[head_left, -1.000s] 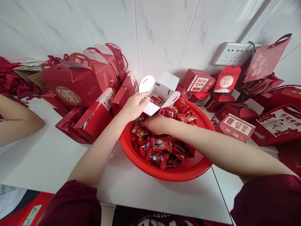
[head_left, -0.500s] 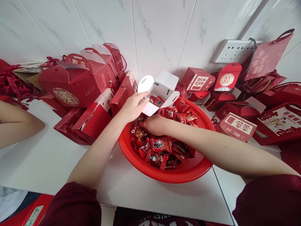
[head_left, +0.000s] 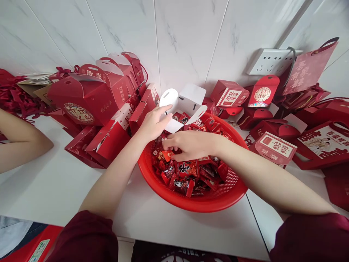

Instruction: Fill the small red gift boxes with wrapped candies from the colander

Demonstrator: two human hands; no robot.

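Note:
My left hand [head_left: 156, 122] grips an open gift box [head_left: 172, 125] by its near left side, thumb and fingers on the flaps. The box has white inner faces, its flaps stand spread, and several red packets show inside it. Below, a round red plastic basket [head_left: 191, 205] holds many wrapped candies [head_left: 187, 168] in red packets. My right hand [head_left: 185, 143] is over the candies, palm down, with its fingers curled on a red-orange wrapped candy [head_left: 167, 155]. Part of that candy is hidden under the fingers.
Folded red gift boxes [head_left: 81, 102] crowd the left by the tiled wall. More red boxes [head_left: 275, 147] lie at the right, below a white power strip [head_left: 272, 60]. Another person's arm [head_left: 24, 143] rests on the white table [head_left: 68, 189] at the far left.
My right hand has risen slightly out of the candies, and a red-orange packet now shows at its fingers. My left hand and the box have stayed nearly in place.

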